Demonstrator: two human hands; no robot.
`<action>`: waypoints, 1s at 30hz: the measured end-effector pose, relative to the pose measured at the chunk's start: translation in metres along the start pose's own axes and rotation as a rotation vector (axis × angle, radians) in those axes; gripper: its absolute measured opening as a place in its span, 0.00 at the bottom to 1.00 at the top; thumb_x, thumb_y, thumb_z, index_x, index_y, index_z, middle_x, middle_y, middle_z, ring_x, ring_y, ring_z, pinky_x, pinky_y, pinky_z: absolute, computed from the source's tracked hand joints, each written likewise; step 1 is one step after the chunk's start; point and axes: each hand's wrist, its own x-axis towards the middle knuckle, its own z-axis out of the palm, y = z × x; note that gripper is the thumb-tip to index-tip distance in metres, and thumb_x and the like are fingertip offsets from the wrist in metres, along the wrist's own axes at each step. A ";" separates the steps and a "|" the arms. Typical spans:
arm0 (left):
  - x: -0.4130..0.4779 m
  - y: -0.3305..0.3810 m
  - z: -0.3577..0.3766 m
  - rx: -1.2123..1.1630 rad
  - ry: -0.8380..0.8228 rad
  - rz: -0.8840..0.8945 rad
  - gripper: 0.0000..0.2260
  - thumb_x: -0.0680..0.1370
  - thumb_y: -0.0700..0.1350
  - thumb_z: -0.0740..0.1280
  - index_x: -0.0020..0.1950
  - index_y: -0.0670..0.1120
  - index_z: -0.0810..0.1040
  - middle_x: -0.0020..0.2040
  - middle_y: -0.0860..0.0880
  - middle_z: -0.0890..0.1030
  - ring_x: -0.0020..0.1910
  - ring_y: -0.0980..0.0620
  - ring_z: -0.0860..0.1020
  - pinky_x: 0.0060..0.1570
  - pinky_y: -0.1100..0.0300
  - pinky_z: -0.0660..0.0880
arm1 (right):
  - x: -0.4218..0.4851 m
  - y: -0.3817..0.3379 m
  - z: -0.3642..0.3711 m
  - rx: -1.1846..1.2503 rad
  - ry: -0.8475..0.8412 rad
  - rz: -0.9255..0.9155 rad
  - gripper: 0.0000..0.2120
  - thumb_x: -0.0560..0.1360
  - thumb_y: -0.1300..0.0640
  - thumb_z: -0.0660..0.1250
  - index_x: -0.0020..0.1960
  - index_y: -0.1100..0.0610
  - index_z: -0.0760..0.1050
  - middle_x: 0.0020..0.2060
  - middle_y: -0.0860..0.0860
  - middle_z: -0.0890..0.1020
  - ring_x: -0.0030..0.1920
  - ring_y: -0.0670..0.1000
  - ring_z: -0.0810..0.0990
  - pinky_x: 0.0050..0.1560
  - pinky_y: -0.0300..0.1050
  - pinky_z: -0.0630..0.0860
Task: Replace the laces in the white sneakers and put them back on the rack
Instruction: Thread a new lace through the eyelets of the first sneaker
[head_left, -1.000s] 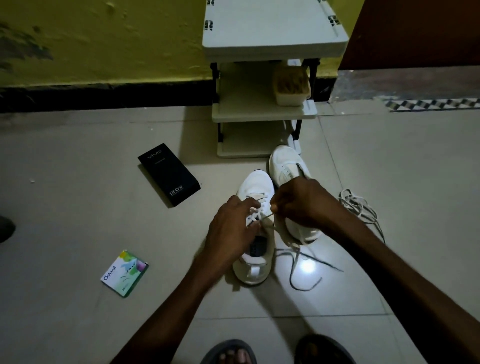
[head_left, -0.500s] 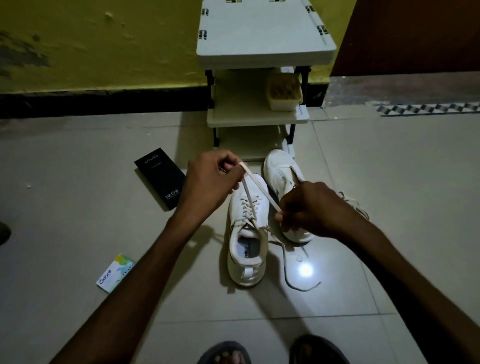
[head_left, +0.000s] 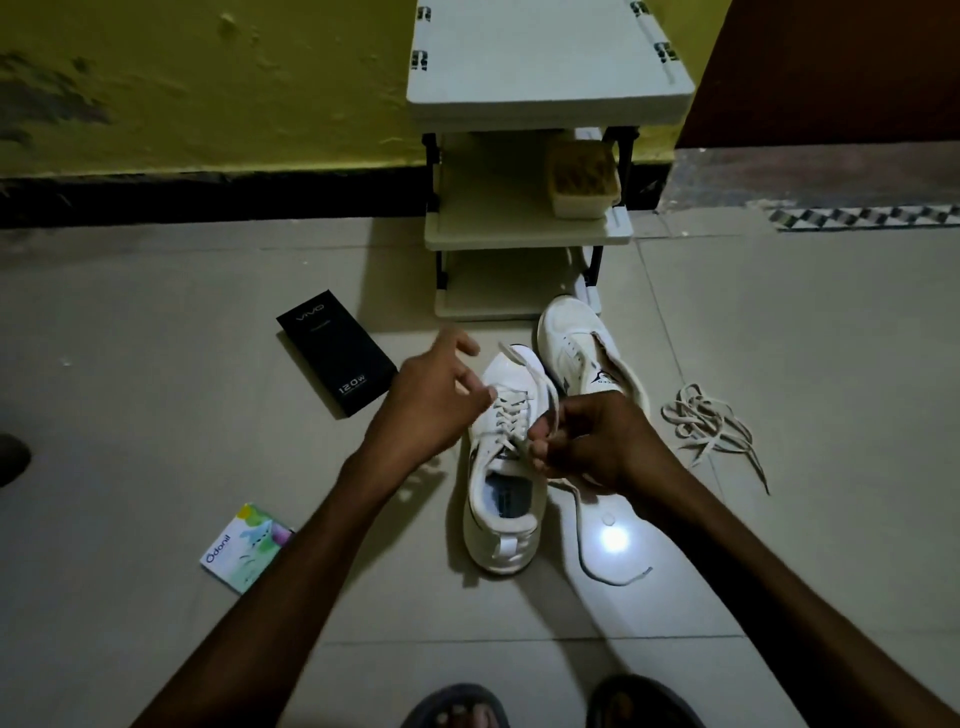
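Tiled floor (head_left: 156, 441), laced sneaker (head_left: 501, 540) lying front-to-back — toe toward rack (head_left: 524, 228), right hand (head_left: 597, 441) grip pinching lace (head_left: 527, 366), left hand (head_left: 434, 400) grip slack, empty

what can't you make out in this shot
All in the head view:
- Far sneaker: heel hidden behind the right hand.
- Tub on the rack: contents too dim to tell.
- Dark shape: cut off by the left edge.
- Feet: cut off by the bottom edge.
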 end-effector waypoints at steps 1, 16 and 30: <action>-0.003 -0.005 0.003 0.093 -0.033 -0.004 0.12 0.72 0.46 0.74 0.52 0.52 0.75 0.40 0.54 0.81 0.38 0.55 0.81 0.39 0.58 0.77 | 0.001 0.003 0.003 0.084 0.011 0.025 0.05 0.72 0.78 0.66 0.42 0.71 0.78 0.34 0.60 0.81 0.36 0.54 0.82 0.40 0.43 0.83; -0.025 -0.038 0.035 0.153 -0.045 -0.075 0.03 0.72 0.44 0.74 0.44 0.48 0.84 0.38 0.52 0.84 0.37 0.56 0.81 0.44 0.63 0.78 | 0.010 0.042 0.070 0.045 0.373 0.013 0.06 0.66 0.53 0.78 0.35 0.51 0.81 0.30 0.50 0.84 0.34 0.53 0.84 0.41 0.56 0.83; -0.011 -0.054 0.035 -0.038 -0.168 -0.097 0.03 0.70 0.43 0.77 0.41 0.47 0.85 0.33 0.55 0.82 0.32 0.64 0.78 0.35 0.75 0.70 | 0.005 0.050 0.098 0.126 0.718 -0.114 0.10 0.73 0.59 0.72 0.40 0.47 0.75 0.36 0.46 0.82 0.37 0.41 0.81 0.40 0.35 0.77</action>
